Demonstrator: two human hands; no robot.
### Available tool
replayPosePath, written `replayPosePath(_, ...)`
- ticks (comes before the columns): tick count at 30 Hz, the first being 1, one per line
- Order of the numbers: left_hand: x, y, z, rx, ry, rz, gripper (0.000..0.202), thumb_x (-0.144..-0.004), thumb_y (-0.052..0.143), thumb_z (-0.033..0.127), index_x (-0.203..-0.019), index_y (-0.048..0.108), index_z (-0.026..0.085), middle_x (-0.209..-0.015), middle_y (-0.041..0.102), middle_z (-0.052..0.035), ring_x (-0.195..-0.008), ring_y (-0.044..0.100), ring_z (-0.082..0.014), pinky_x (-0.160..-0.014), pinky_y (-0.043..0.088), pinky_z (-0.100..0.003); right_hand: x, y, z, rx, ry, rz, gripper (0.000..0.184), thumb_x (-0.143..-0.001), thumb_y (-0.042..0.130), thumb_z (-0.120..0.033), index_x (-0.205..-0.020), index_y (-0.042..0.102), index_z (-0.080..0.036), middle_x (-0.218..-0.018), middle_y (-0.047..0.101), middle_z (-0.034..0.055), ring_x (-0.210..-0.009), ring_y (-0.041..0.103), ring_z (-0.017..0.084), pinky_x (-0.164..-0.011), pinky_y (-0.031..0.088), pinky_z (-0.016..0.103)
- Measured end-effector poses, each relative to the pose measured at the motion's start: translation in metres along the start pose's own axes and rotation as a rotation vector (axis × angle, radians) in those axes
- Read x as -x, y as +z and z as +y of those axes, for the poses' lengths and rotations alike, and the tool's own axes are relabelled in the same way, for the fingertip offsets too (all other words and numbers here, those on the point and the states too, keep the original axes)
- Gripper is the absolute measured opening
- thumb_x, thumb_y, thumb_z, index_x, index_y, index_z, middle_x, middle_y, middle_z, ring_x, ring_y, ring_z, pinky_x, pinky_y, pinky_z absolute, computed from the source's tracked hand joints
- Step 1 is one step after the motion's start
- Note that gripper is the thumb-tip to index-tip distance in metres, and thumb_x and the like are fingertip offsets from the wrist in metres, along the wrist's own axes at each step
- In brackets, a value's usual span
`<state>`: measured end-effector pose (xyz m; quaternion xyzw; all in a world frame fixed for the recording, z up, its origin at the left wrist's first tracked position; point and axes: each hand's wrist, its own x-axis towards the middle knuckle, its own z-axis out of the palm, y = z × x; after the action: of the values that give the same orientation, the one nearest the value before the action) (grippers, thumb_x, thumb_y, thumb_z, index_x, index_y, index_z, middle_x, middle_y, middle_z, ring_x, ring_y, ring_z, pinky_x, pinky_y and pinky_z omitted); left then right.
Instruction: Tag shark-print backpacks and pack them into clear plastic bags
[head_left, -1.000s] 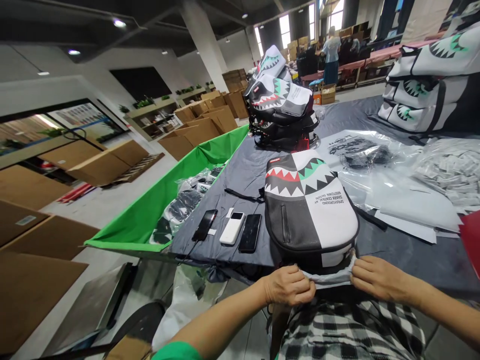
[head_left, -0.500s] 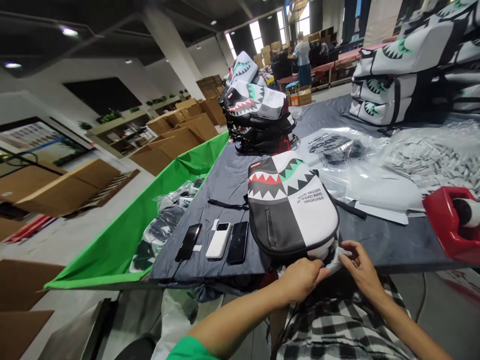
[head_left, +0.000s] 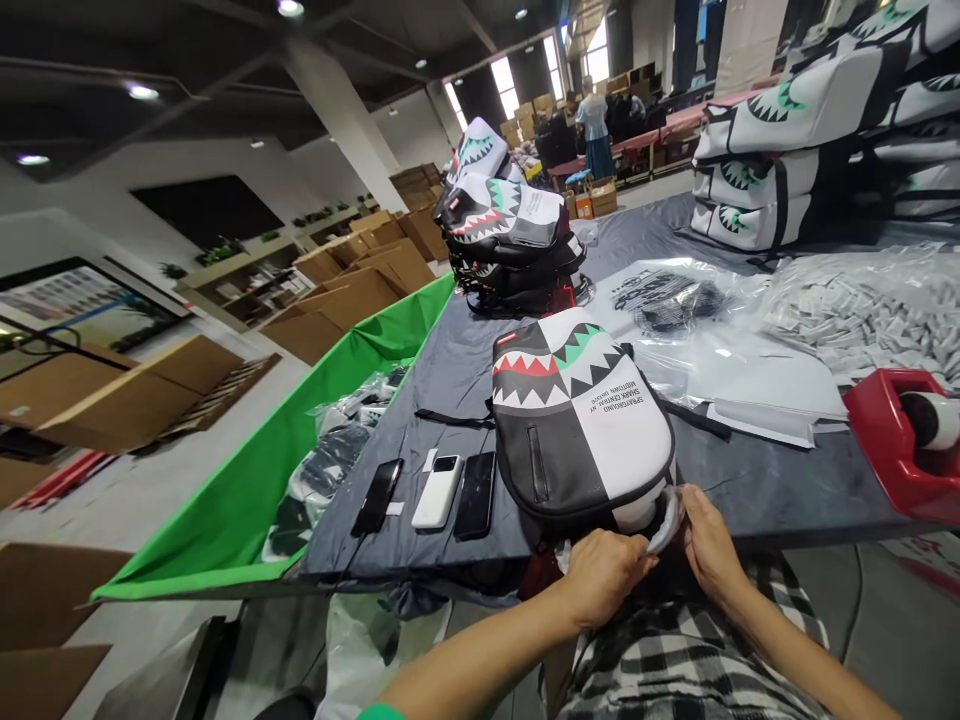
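A black-and-white backpack (head_left: 551, 440) with a shark-teeth pattern lies on its back at the near edge of the table, printed front upward. My left hand (head_left: 606, 575) is closed at its near end, fingers pinching a whitish, crumpled strip that looks like plastic film (head_left: 666, 524). My right hand (head_left: 706, 540) grips the same film at the backpack's near right corner. Between the two hands the film curves in a loop. My fingertips are partly hidden behind the film and the bag's edge.
Three phone-like devices (head_left: 438, 492) lie left of the backpack. A red tape dispenser (head_left: 881, 440) stands at right, by clear plastic bags (head_left: 735, 365). Stacked backpacks (head_left: 510, 215) rise behind. A green-lined bin (head_left: 225, 510) borders the table's left side. Far back, a person (head_left: 594, 125) stands.
My right hand has turned and closed more upright around the film, which now forms a rounder loop. My left hand has shifted slightly lower in view. The backpack stays in place.
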<state>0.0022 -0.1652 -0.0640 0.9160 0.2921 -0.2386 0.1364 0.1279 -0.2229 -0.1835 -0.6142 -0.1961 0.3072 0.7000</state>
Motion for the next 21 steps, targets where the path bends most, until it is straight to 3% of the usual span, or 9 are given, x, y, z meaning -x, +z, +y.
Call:
replayPosePath(4,-0.005,-0.007,0.002,0.030,0.074,0.061,0.025,-0.102,0.053,0.039,-0.103,0.072,0.023,-0.097,0.078,-0.0030,-0.090,0.072,-0.0203,-0.072,0.045,-0.023,-0.007,0.004,0.004,0.042,-0.018,0.078,0.063,-0.087,0.041,-0.086,-0.082,0.047,-0.024,-0.066,0.043,-0.0045,-0.061,0.044,0.015,-0.055,0.041,0.026)
replayPosePath(6,-0.009,-0.007,0.000,0.046,0.088,0.090,0.023,-0.100,0.056,0.040,-0.100,0.071,0.023,-0.092,0.077,-0.0018,-0.086,0.072,-0.0193,-0.068,0.043,-0.023,-0.018,-0.007,0.000,0.074,-0.041,0.053,0.063,-0.087,0.040,-0.086,-0.081,0.047,-0.024,-0.063,0.043,-0.0049,-0.057,0.043,0.015,-0.052,0.040,0.026)
replayPosePath(8,-0.015,-0.002,-0.004,0.066,0.129,0.135,0.020,-0.098,0.060,0.039,-0.097,0.072,0.023,-0.090,0.076,-0.0010,-0.082,0.071,-0.0184,-0.065,0.042,-0.024,-0.027,-0.027,-0.011,0.119,-0.076,0.015,0.060,-0.081,0.056,-0.084,-0.083,0.052,-0.023,-0.062,0.048,-0.0041,-0.054,0.046,0.015,-0.050,0.041,0.028)
replayPosePath(9,-0.018,0.002,-0.006,0.072,0.166,0.169,0.018,-0.097,0.061,0.038,-0.096,0.072,0.023,-0.090,0.076,-0.0010,-0.081,0.071,-0.0179,-0.063,0.041,-0.024,-0.031,-0.038,-0.020,0.176,-0.159,0.007,0.055,-0.081,0.063,-0.078,-0.086,0.056,-0.023,-0.065,0.053,-0.0026,-0.056,0.049,0.017,-0.052,0.043,0.029)
replayPosePath(11,-0.025,0.012,-0.008,0.049,0.255,0.262,0.019,-0.098,0.060,0.037,-0.094,0.072,0.022,-0.089,0.076,-0.0021,-0.077,0.070,-0.0174,-0.059,0.042,-0.026,-0.032,-0.056,-0.040,0.369,-0.511,-0.082,0.037,-0.089,0.068,-0.058,-0.099,0.062,-0.023,-0.081,0.064,0.0028,-0.071,0.061,0.020,-0.065,0.050,0.032)
replayPosePath(13,-0.032,0.022,-0.008,0.002,0.300,0.341,0.025,-0.100,0.056,0.038,-0.095,0.072,0.020,-0.088,0.076,-0.0043,-0.074,0.069,-0.0179,-0.057,0.044,-0.027,-0.029,-0.063,-0.058,0.618,-1.004,-0.325,0.020,-0.101,0.057,-0.035,-0.116,0.062,-0.023,-0.099,0.070,0.0061,-0.089,0.065,0.021,-0.083,0.053,0.035)
replayPosePath(15,-0.035,0.032,-0.012,-0.084,0.355,0.423,0.028,-0.102,0.053,0.036,-0.095,0.071,0.016,-0.085,0.075,-0.0056,-0.071,0.067,-0.0176,-0.057,0.045,-0.028,-0.025,-0.057,-0.070,0.804,-1.343,-0.569,0.026,-0.103,0.047,-0.020,-0.126,0.059,-0.020,-0.095,0.070,0.0052,-0.085,0.065,0.019,-0.087,0.051,0.037)
replayPosePath(18,-0.028,0.041,-0.037,-0.288,0.539,0.641,0.024,-0.102,0.051,0.024,-0.087,0.067,0.015,-0.082,0.072,-0.0046,-0.073,0.064,-0.0157,-0.062,0.044,-0.028,-0.026,-0.042,-0.072,0.926,-1.501,-0.612,0.029,-0.099,0.041,-0.010,-0.120,0.061,-0.014,-0.075,0.063,0.0020,-0.067,0.055,0.018,-0.074,0.050,0.035)
replayPosePath(21,-0.012,0.049,-0.086,-0.475,0.645,0.898,0.015,-0.100,0.053,0.018,-0.094,0.067,0.019,-0.099,0.073,-0.0036,-0.081,0.060,-0.0143,-0.068,0.041,-0.029,-0.033,-0.034,-0.065,0.944,-1.567,-0.581,0.026,-0.097,0.040,-0.006,-0.106,0.063,-0.014,-0.072,0.059,0.0021,-0.064,0.051,0.017,-0.068,0.045,0.034)
